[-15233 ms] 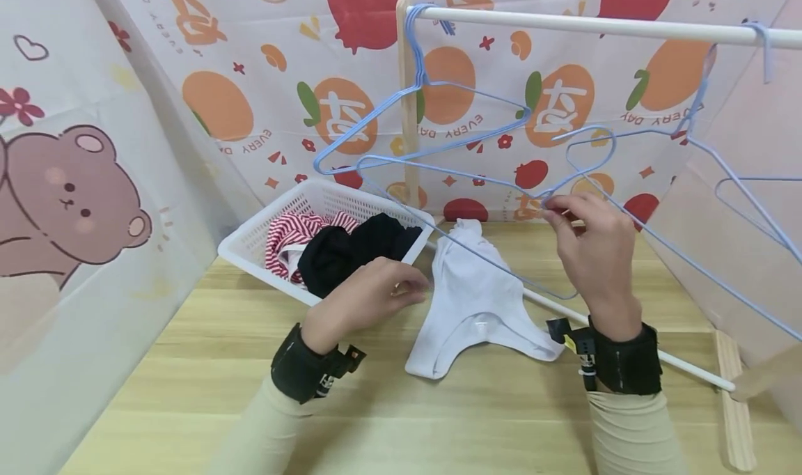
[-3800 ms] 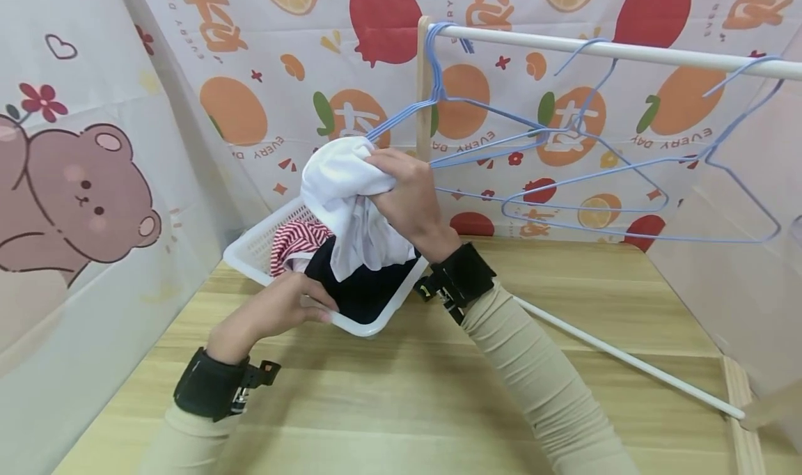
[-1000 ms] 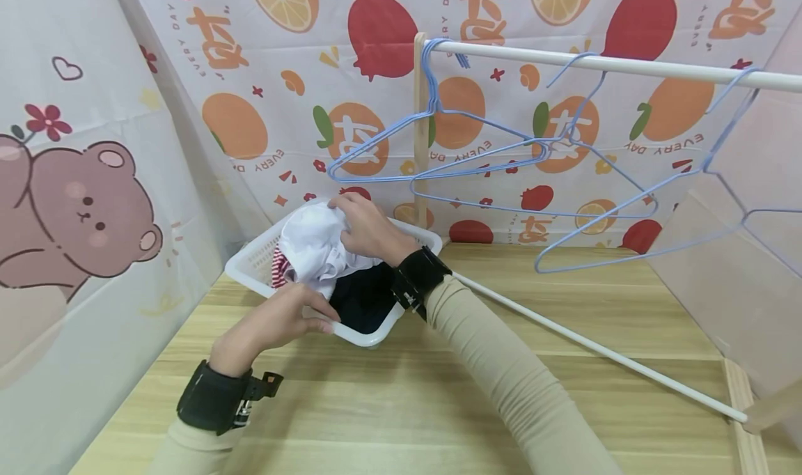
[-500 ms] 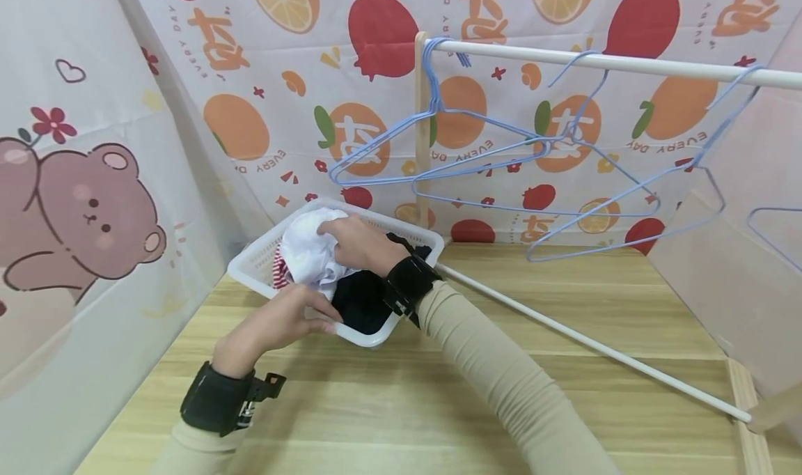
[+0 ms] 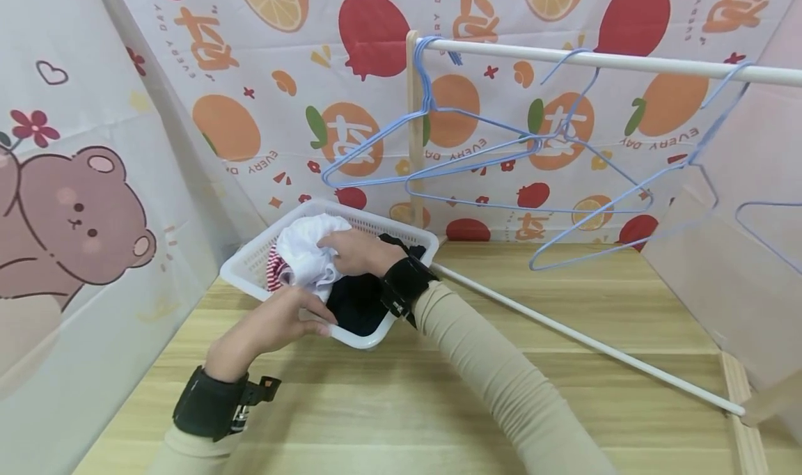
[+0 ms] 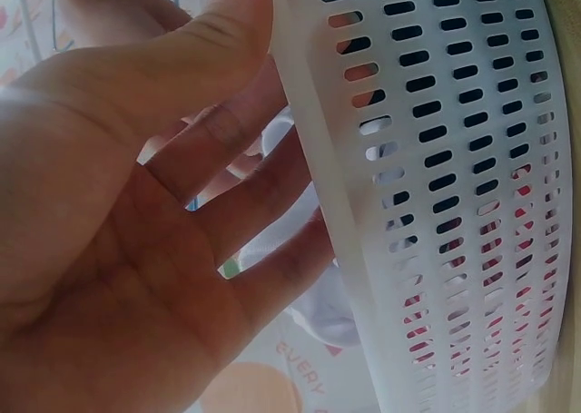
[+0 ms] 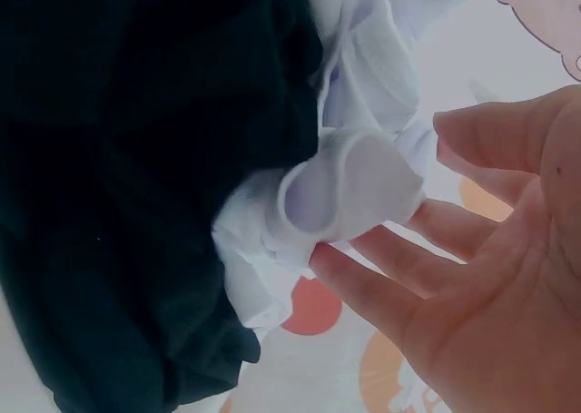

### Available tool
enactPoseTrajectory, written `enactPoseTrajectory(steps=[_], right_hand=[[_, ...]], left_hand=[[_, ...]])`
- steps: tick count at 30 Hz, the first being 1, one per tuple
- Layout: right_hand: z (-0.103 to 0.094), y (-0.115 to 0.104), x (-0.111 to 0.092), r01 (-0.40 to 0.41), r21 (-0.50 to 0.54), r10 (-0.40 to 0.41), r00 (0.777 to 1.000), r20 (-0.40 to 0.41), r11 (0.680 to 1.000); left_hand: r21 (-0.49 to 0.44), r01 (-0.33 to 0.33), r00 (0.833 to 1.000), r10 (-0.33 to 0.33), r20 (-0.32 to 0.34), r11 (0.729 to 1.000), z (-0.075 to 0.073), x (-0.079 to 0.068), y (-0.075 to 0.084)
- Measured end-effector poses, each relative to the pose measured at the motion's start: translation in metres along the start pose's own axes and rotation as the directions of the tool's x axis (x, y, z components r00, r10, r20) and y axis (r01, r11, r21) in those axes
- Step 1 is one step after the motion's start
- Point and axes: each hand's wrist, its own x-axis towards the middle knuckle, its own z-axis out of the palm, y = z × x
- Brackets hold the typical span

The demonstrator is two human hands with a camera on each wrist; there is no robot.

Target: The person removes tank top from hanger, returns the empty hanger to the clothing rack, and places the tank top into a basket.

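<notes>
A white perforated plastic basket point(image 5: 370, 341) stands on the wooden table and holds clothes. White underpants point(image 5: 307, 242) lie crumpled on top, beside a black garment point(image 5: 354, 304) and a red-and-white striped one point(image 5: 273, 269). My left hand point(image 5: 272, 325) grips the basket's near rim, thumb on one side and fingers on the other; the left wrist view shows this rim point(image 6: 318, 141) close up. Inside the basket, my right hand point(image 5: 360, 251) reaches to the underpants. In the right wrist view its loosely extended fingers touch the white cloth point(image 7: 372, 186), while the thumb stands apart.
Behind and to the right, a rack's white rail point(image 5: 520, 51) carries several blue hangers point(image 5: 370, 141), some bunched at its left post point(image 5: 415, 127). A lower white bar point(image 5: 583, 336) runs across the table to a wooden foot point(image 5: 745, 412). Printed cloth hangs behind.
Earlier the underpants lay flat on the table, then my right hand held them over the basket; now they rest inside it. A hanger I held is on the rail. Lately my right hand loosened slightly.
</notes>
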Motion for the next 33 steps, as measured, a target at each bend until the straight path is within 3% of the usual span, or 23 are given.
enactPoseTrajectory(steps=[8,22,28,33], right_hand=[[0.002,0.001,0.001,-0.024,-0.01,0.024,1.0,-0.002,1.0],[0.003,0.003,0.005,-0.078,-0.01,0.079,0.994,0.076,0.997],[-0.01,0.007,-0.004,-0.004,0.025,0.004,1.0,0.013,1.0],[-0.024,0.005,-0.025,0.076,-0.062,-0.079,0.995,-0.058,0.995]], left_hand=[[0.003,0.005,1.0,-0.005,-0.006,1.0,0.002,0.002,-0.001],[0.008,0.005,1.0,-0.005,0.006,1.0,0.003,0.002,-0.003],[0.009,0.011,1.0,-0.011,0.014,1.0,0.003,0.003,-0.002],[0.01,0.01,1.0,-0.01,0.023,1.0,0.003,0.003,-0.003]])
